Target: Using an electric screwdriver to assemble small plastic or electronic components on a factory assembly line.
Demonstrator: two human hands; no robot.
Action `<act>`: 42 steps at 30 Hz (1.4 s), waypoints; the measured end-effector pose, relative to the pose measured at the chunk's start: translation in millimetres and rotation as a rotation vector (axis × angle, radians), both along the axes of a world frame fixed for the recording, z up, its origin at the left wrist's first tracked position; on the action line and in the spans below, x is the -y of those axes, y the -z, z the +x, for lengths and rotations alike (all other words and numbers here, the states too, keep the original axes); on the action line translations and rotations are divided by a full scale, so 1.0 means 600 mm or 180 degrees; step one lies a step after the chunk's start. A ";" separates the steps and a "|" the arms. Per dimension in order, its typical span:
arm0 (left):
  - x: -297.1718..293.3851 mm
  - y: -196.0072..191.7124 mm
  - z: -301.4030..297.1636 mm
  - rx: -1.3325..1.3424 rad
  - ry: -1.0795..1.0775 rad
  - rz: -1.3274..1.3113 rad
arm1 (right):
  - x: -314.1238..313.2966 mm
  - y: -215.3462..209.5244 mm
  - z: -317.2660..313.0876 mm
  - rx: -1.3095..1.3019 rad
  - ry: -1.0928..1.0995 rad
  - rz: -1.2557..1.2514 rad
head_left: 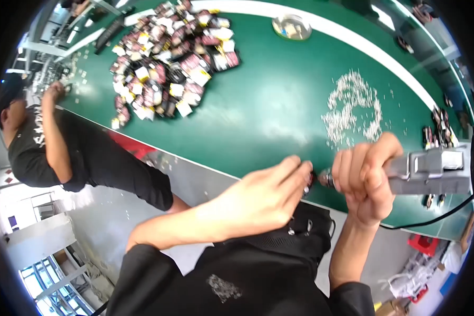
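Green covers the whole work table (279, 100), which has a white stripe along its far edge and a grey metal border on the near edge. A big heap of small dark and pink parts with yellow and white labels (174, 58) lies toward the far left corner of the table, and it looks untouched. A co-worker in a black shirt (34, 147) sits at the left edge with a hand on the table. Near the right edge, a loose patch of tiny silver screws (353, 108) is spread out, many of them left. A round metal dish (291, 26) stands at the far edge. A few dark small parts (438, 129) lie at the right edge. The right hand (364, 179) has its fingers wrapped tight around a grey electric screwdriver (432, 171), with the tip pointing left. The left hand (266, 197) has its fingers pressed together and pinches a small dark part (312, 179) at the near edge, just where the tip meets it. Judging from the large heap and many screws, most work is left.
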State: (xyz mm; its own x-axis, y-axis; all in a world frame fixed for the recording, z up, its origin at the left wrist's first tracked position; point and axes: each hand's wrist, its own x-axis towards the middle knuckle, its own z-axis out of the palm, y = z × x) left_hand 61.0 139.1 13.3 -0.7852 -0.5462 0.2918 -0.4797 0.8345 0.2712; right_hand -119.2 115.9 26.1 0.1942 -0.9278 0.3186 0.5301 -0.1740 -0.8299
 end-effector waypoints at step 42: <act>0.110 0.008 -0.089 -0.1051 -0.0894 0.0746 | -0.120 0.073 -0.140 0.2020 0.0769 0.0645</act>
State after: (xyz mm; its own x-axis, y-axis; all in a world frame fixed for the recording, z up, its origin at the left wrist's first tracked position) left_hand 7.8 73.1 8.3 -0.4846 -0.8042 0.3441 -0.5342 0.5836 0.6116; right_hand -203.3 187.7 -17.6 -0.1904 -0.9745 0.1187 0.8882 -0.2225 -0.4019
